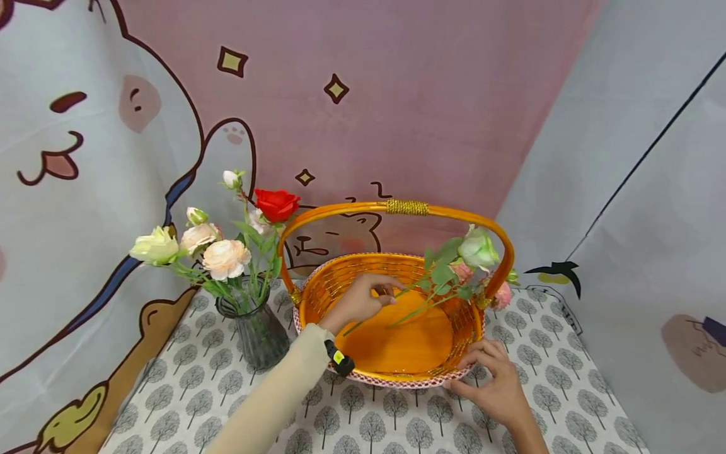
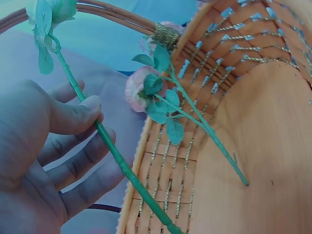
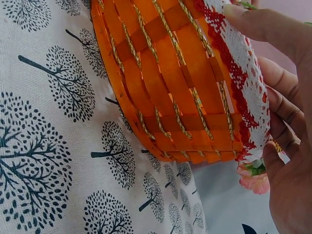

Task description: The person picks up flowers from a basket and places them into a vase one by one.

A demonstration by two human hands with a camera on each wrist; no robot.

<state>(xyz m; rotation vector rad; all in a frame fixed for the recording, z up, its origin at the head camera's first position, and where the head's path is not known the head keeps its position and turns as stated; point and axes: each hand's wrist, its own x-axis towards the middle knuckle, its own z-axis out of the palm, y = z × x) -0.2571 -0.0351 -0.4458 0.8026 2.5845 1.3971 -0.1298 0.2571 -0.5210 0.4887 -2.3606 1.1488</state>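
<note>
My left hand (image 1: 365, 301) reaches over the orange woven basket (image 1: 397, 381) and pinches the green stem (image 2: 119, 161) of a pale green-white rose (image 1: 478, 247) between thumb and fingers. That bloom leans toward the basket's right side, and its stem slants across the inside. Pink flowers (image 2: 141, 90) on a branching stem lie in the basket, heads against the right rim by the handle's foot. With thumb and fingertips, my right hand (image 1: 495, 378) holds the lace-trimmed rim (image 3: 239, 78) at the front right corner.
A dark glass vase (image 1: 262, 337) stands left of the basket, with a red rose (image 1: 276, 205) and several pale flowers. The basket's tall arched handle (image 1: 340, 208) spans above the opening. A tree-print cloth (image 1: 351, 419) covers the table; printed curtains hang behind and beside it.
</note>
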